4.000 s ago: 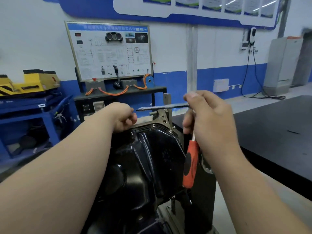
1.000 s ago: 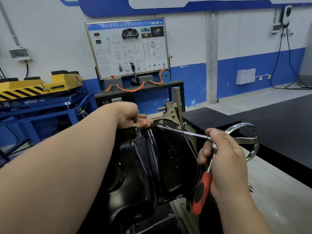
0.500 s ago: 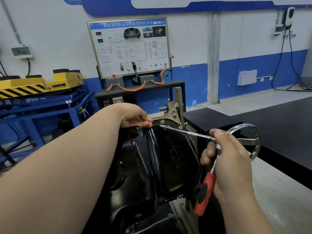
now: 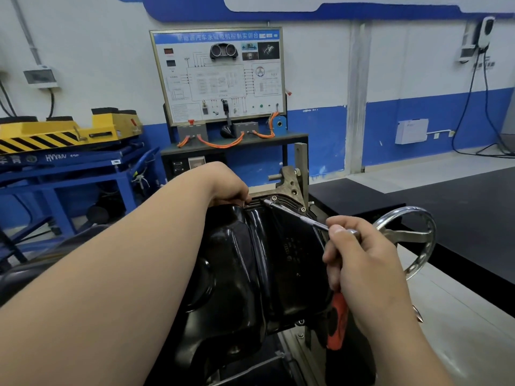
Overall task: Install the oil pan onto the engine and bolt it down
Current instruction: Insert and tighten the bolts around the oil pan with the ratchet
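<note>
While the left hand point(image 4: 228, 188) curls on the rim of the oil pan point(image 4: 250, 268), the right hand point(image 4: 362, 263) grips a red-handled ratchet point(image 4: 337, 321) reaching its flange; a blue-and-white wall point(image 4: 404, 65) stands behind.

Training board point(image 4: 220, 73) is mounted on a dark worktop point(image 4: 237, 144) against the wall; orange cables point(image 4: 220, 144) are looped along its front edge, and a black knob point(image 4: 227, 130) and a blue disc point(image 4: 279, 124) are set just under the board. Yellow lift point(image 4: 64, 132) with hazard stripes is carried on a blue frame point(image 4: 69, 168), left. Grey box point(image 4: 40, 76) is fixed high on the left wall. White box point(image 4: 412, 131) is fixed on the blue band, right. Charger point(image 4: 483, 34) is hung top right, with black leads point(image 4: 471, 107) trailed to the floor. Chrome handwheel point(image 4: 426, 238) is seen in front of a black platform point(image 4: 459, 207).
</note>
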Tool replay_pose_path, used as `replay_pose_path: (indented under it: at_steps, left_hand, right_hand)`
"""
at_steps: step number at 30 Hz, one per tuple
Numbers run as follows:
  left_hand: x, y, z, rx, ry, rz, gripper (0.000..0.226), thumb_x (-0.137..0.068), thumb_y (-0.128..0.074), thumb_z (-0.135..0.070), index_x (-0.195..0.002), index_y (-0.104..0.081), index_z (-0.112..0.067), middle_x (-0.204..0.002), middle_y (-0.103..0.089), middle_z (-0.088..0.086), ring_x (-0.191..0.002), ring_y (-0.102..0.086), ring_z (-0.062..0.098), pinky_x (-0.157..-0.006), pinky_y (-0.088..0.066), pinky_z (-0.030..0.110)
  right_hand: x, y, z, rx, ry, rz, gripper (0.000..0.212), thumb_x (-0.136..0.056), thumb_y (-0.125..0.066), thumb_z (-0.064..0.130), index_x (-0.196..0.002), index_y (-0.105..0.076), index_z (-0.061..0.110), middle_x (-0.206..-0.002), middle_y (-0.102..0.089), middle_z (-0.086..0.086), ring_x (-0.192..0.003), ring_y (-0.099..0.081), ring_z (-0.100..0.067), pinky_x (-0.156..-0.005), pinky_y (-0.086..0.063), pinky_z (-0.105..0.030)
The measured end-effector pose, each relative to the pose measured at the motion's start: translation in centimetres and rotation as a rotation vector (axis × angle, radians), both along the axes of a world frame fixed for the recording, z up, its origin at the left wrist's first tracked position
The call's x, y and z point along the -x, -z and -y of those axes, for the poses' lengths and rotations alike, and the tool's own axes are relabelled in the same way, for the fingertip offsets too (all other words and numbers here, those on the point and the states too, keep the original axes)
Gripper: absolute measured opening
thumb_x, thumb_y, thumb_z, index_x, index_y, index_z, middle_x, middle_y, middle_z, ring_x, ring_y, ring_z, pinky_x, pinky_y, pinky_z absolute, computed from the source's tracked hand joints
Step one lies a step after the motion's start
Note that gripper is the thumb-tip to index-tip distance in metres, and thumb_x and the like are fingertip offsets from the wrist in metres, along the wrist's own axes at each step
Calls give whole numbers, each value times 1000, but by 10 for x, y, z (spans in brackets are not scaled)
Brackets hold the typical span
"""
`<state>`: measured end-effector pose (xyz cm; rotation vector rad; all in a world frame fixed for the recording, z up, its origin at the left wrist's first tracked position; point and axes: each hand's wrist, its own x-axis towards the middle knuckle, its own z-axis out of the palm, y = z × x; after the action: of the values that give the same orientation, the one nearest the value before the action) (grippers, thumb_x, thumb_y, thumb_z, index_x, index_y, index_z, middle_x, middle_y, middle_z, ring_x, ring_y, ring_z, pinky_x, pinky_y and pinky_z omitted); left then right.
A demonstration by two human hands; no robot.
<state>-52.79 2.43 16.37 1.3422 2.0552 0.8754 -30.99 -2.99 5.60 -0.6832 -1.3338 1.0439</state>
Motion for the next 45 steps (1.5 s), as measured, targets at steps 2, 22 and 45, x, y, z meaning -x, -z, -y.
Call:
replay_pose_path:
  at_steps: [2, 22, 45]
  left_hand:
    - [1, -1, 5, -9, 24, -92, 5, -74, -68, -1, -76, -72, -4, -91, -73, 15, -92, -69, 30, -90, -53, 45]
    - [-1, -7, 14, 96, 86, -538, 40, -82, -71, -32, -118, -67, -15, -123, -60, 5, -112, -55, 26, -102, -42, 39]
    - [2, -7, 11, 119, 133, -592, 33, -86, -63, -21, -118, -66, -13, -123, -61, 6, -110, -58, 25, -99, -46, 39]
  right_hand:
    - [0, 1, 0, -3, 4, 13, 13, -84, -53, 32, -86, -65, 36, -59, -58, 1, -40, -44, -11, -38, -38, -19]
    - [-1, -75, -3, -296, 374, 780, 8, -85, -61, 30, -80, -56, 34, -70, -56, 15, -62, -53, 1, -45, -33, -9]
    - [21, -101, 17, -474, 411, 829, 13, -86, -60, 27, -79, -52, 34, -60, -46, 15, -55, -48, 0, -47, -28, -12]
